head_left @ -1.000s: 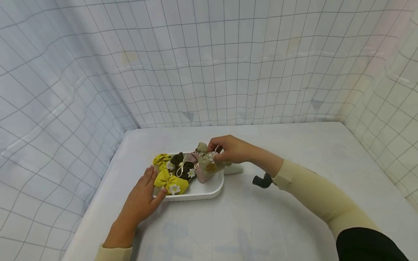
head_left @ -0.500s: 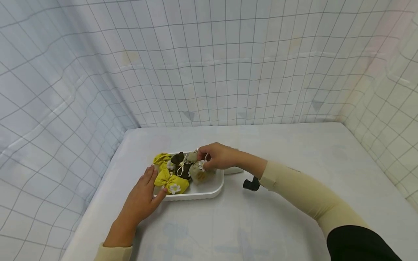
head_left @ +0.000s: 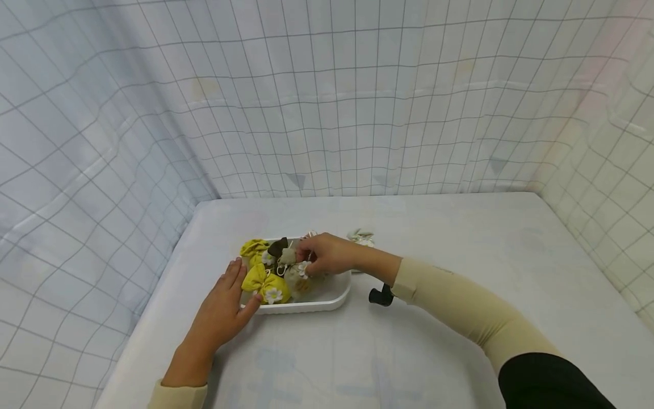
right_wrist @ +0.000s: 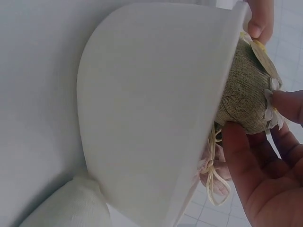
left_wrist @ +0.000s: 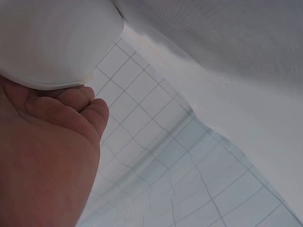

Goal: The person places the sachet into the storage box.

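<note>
A white tray (head_left: 327, 305) holds several small drawstring pouches with white flowers. My right hand (head_left: 327, 254) pinches a beige linen pouch (head_left: 295, 279) inside it; the right wrist view shows thumb and fingers around the pouch (right_wrist: 244, 90). At the tray's left end, my left hand (head_left: 221, 307) grips the rim, thumb by the front yellow pouch (head_left: 265, 282). Fingers bend against the tray's outer wall (left_wrist: 57, 42) in the left wrist view. Another yellow pouch (head_left: 252, 248) and a dark brown pouch (head_left: 277, 246) lie behind. A pink pouch (right_wrist: 215, 177) is partly hidden by the tray wall.
Right of the tray, a pale pouch (head_left: 361, 236) lies on the white table (head_left: 434, 227), partly covered by my right forearm. White gridded curtains (head_left: 357, 113) surround the table's back and sides. A black device (head_left: 380, 296) sits at my right wrist.
My right hand has moved left with the beige pouch, bringing it lower, in front of the dark brown one. The pale pouch outside the tray shows more. My left hand stays put.
</note>
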A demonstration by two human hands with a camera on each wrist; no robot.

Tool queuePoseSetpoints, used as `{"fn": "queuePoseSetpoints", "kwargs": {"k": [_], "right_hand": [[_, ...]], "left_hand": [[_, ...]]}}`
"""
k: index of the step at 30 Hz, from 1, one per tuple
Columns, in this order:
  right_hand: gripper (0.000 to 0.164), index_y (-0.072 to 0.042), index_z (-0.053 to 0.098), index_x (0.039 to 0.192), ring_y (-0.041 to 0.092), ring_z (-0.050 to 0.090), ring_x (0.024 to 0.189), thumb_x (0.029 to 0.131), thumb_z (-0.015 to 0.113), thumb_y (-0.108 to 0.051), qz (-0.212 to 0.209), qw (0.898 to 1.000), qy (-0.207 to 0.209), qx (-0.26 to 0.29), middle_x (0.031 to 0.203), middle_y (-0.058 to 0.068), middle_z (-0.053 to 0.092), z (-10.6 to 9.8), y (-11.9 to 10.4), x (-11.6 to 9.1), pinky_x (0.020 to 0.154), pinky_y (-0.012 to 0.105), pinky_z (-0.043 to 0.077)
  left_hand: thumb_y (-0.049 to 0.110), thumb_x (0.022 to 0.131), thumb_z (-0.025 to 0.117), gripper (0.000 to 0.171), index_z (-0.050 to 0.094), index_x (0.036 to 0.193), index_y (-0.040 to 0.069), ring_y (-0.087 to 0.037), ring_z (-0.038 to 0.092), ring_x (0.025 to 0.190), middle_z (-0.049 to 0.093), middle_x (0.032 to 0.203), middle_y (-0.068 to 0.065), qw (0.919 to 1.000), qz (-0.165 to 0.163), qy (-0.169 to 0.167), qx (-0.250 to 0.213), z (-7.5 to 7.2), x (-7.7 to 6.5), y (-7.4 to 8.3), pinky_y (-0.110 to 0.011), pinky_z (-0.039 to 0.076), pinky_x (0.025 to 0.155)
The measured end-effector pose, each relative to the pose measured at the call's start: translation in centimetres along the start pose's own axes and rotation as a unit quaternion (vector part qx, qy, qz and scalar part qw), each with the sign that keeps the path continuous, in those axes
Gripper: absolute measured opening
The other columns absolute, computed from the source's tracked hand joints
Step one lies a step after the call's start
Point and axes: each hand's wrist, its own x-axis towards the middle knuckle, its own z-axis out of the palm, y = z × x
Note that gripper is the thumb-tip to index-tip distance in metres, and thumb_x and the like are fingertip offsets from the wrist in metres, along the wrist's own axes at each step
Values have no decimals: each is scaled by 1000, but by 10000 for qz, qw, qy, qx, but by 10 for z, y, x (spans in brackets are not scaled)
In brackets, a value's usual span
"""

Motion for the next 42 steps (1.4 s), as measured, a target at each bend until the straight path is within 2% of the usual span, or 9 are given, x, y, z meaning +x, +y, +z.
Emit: {"fn": "queuePoseSetpoints", "kwargs": {"k": [6, 10, 13, 16, 20, 27, 31, 37, 42], "right_hand": [[18, -13, 66, 98, 11, 59, 90, 83, 73, -5, -141, 9990, -135, -407, 97, -4, 60, 12, -4, 6, 78, 21, 49], [17, -13, 66, 95, 8, 56, 81, 82, 73, -4, -282, 9981, -163, -519, 90, -5, 60, 22, -3, 10, 72, 20, 47], [16, -15, 65, 94, 6, 52, 74, 82, 74, -7, -205, 9969, -141, -744, 83, -7, 59, 25, -4, 10, 71, 22, 42], [15, -16, 65, 95, 6, 52, 75, 84, 74, -10, -104, 9964, -182, -821, 84, -8, 59, 24, -2, 8, 74, 23, 40], [13, -11, 66, 99, 7, 56, 84, 88, 72, -7, -6, 9984, -204, -535, 92, -6, 61, 19, 2, 3, 78, 21, 46], [16, -5, 69, 104, 9, 63, 95, 88, 69, -6, -22, 9996, 67, -286, 100, 1, 69, 3, 9, -8, 84, 21, 50], [19, -3, 67, 109, 15, 65, 101, 91, 66, -6, 213, 9993, 216, 200, 107, 5, 69, -9, 15, -15, 84, 23, 52], [17, -5, 66, 110, 17, 65, 104, 95, 67, -13, 697, 9942, 595, 554, 111, 4, 67, -30, 34, -32, 79, 30, 56], [20, -6, 65, 110, 17, 66, 101, 94, 68, -19, 1054, 9889, 926, 494, 110, 2, 67, -40, 59, -47, 79, 33, 56]], "left_hand": [[45, 99, 55, 80, 30, 149, -12, -43, 23, 145, 24, 158, -28, 10000, 20, 39, -12, -1, 0, 0, -58, 26, 113], [44, 99, 56, 80, 30, 149, -12, -43, 24, 145, 25, 158, -28, 10000, 51, 70, -10, 0, -1, 0, -57, 27, 113], [44, 99, 56, 79, 30, 149, -12, -43, 24, 145, 25, 158, -28, 9999, 71, 81, 6, 0, -1, 0, -57, 27, 113], [43, 98, 57, 79, 31, 149, -12, -43, 24, 145, 25, 157, -28, 9999, 83, 97, 14, 0, -1, 0, -57, 28, 113], [42, 98, 57, 79, 31, 149, -13, -43, 25, 145, 26, 157, -28, 9999, 108, 112, 47, 0, 0, 1, -57, 28, 112], [42, 99, 57, 78, 31, 149, -13, -43, 25, 145, 26, 157, -28, 9998, 125, 154, 68, 0, -1, 3, -58, 29, 112], [42, 98, 57, 79, 31, 149, -13, -43, 25, 145, 26, 157, -28, 9998, 110, 155, 30, -1, -1, 3, -58, 29, 111], [44, 99, 56, 81, 29, 150, -12, -42, 22, 146, 23, 159, -27, 10000, 8, -19, 28, 0, -1, 2, -58, 27, 113], [44, 99, 55, 81, 28, 150, -13, -42, 22, 146, 23, 158, -28, 10000, -14, -48, 2, -1, -1, 1, -58, 26, 113]]}}
